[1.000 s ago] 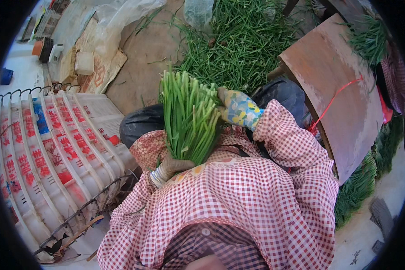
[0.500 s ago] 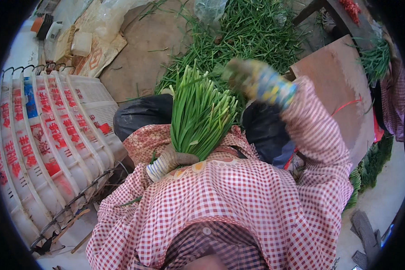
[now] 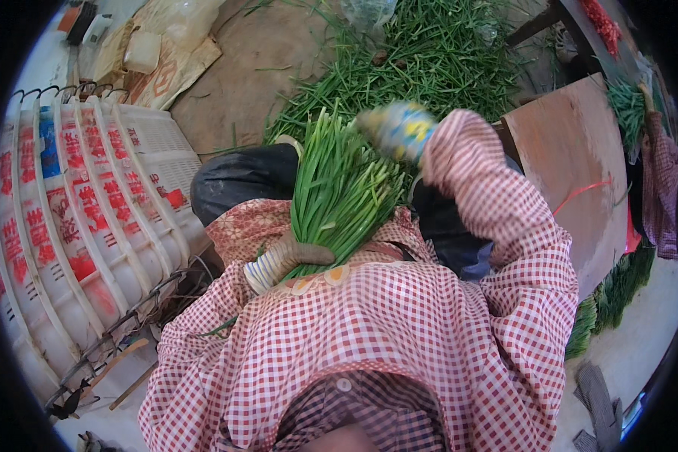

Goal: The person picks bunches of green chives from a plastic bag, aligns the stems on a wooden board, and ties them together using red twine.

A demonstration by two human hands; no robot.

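My gloved left hand [image 3: 297, 258] is closed around the lower part of a thick bunch of green chives [image 3: 343, 200], held upright against my lap. The stalks fan out a little toward the far end, and some lean right. At the far tips, my right hand [image 3: 395, 129], in a patterned blue, yellow and grey glove, is smeared by motion. Its fingers do not show clearly, and whether it grips any stalks cannot be made out. Beyond the bunch, a loose heap of green leaves [image 3: 437, 68] covers the floor.
A white plastic crate [image 3: 90, 218] with red markings stands at my left. To my right leans a brown board [image 3: 569, 169], with more green bundles [image 3: 621, 286] beside it. Another person's checked sleeve [image 3: 661, 162] shows at the far right, near a green bunch [image 3: 627, 107].
My right hand has swung left and in, toward the tips of the bunch. The stalks have splayed slightly to the right, while my left hand keeps its hold.
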